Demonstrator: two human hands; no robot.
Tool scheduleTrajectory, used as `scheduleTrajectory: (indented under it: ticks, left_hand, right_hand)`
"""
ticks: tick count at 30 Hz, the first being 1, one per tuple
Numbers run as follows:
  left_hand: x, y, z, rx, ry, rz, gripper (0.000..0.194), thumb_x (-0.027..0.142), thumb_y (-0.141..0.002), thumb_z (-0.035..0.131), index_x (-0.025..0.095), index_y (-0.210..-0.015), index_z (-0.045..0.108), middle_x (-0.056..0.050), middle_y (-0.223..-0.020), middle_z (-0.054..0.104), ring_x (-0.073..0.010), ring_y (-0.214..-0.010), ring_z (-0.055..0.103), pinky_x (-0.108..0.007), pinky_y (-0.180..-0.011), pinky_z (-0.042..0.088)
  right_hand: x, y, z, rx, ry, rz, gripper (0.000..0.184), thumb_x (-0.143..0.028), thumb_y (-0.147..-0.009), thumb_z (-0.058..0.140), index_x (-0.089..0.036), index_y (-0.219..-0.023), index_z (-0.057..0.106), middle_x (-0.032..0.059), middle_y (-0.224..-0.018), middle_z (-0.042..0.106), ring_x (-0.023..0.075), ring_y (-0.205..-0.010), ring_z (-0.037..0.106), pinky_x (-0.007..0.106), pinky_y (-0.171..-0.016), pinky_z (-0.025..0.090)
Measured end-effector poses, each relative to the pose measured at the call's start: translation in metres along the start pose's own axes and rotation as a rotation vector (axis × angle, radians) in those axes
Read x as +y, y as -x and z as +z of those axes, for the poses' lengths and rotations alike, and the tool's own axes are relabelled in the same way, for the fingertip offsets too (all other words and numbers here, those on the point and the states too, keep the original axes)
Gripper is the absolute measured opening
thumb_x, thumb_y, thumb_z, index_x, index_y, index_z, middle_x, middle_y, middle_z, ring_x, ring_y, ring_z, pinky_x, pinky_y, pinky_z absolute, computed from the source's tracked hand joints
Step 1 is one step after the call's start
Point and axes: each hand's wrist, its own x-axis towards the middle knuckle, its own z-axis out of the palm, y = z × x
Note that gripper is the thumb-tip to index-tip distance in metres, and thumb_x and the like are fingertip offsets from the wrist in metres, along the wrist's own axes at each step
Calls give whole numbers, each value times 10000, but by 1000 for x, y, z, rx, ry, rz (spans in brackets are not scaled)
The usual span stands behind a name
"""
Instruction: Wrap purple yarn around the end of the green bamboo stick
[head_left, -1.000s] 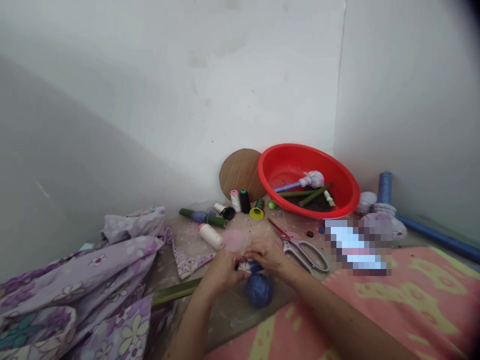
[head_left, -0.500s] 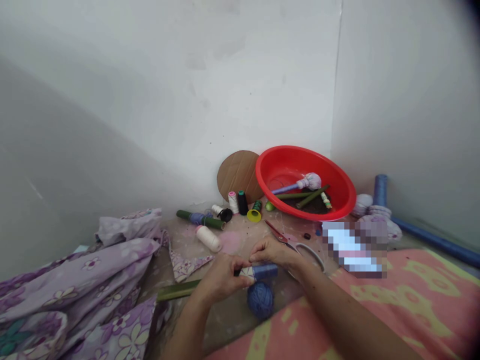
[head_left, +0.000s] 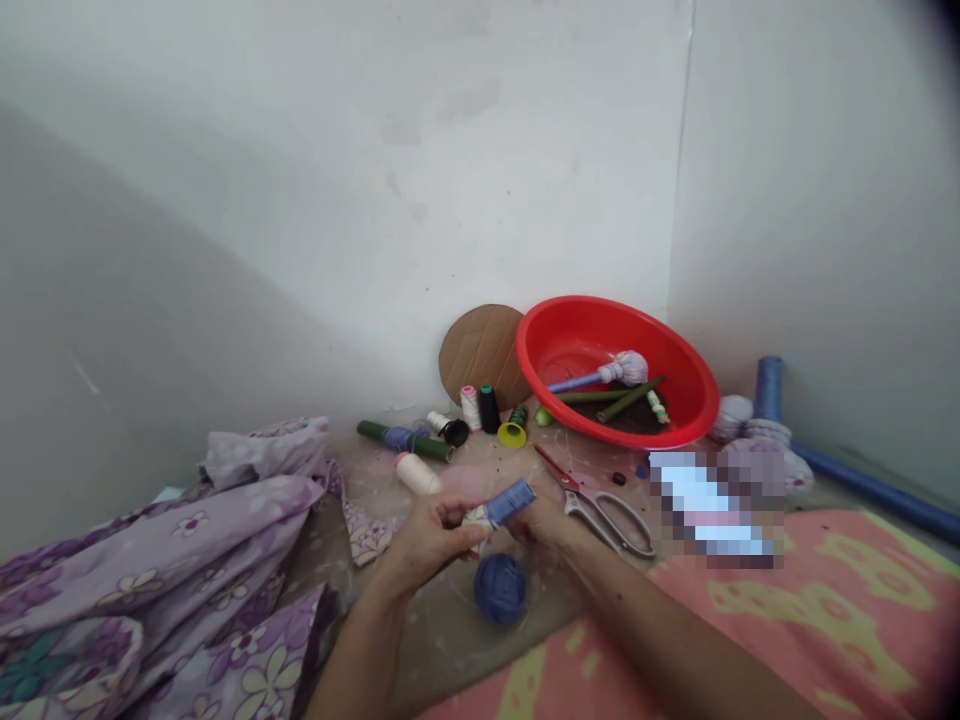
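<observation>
My left hand (head_left: 431,540) is closed around a stick wrapped in blue yarn (head_left: 511,502), with a strip of white floral cloth (head_left: 477,517) showing by the thumb. The wrapped end tilts up to the right. Just beyond that end is my right hand (head_left: 546,525), its fingers curled and mostly hidden behind the stick; what they hold cannot be made out. A ball of blue yarn (head_left: 500,590) lies on the floor below both hands. Scissors (head_left: 611,515) with red blades and pale handles rest right of my right hand.
A red basin (head_left: 705,400) leans at the back with sticks inside, beside a round cardboard piece (head_left: 480,350). Several thread spools, one white (head_left: 416,473), and a yarn-wound bamboo piece (head_left: 367,430) lie nearer. Floral cloth (head_left: 225,520) is heaped left; a pink-yellow mat (head_left: 795,620) spreads right.
The wrapped stick has tilted from nearly level to pointing up right. My right hand has moved from on top of it to beyond its end. The yarn ball appears slightly further left.
</observation>
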Motion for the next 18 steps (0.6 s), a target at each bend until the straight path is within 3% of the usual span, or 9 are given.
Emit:
scheduleTrajectory:
  ticks: [3,8,18]
  left_hand:
    - [-1,0,-1,41,51,27,395,307,-561,663,119,-904,602,-30,-663,601,-87,-525,510,-196,-485,406]
    - [2,-2,-3,59,110,38,423,299,-578,658,92,-941,595,-44,-638,593,-91,-514,502,-200,-469,397]
    - [0,-2,-13,80,156,82,482,300,-619,633,116,-1056,546,-35,-630,581,-71,-475,471,-196,-464,366]
  right_hand:
    - [0,2,4,-43,-6,17,117,-209,-558,541,-155,-536,440,-100,-365,271,24,-330,147,192,-352,61]
    - [-10,12,12,-55,82,-41,244,-377,-616,554,-147,-597,474,-97,-394,276,28,-347,147,195,-366,76]
    - [-12,16,14,-64,429,-354,234,-291,-698,474,-132,-538,536,-29,-458,436,74,-467,393,189,-480,302]
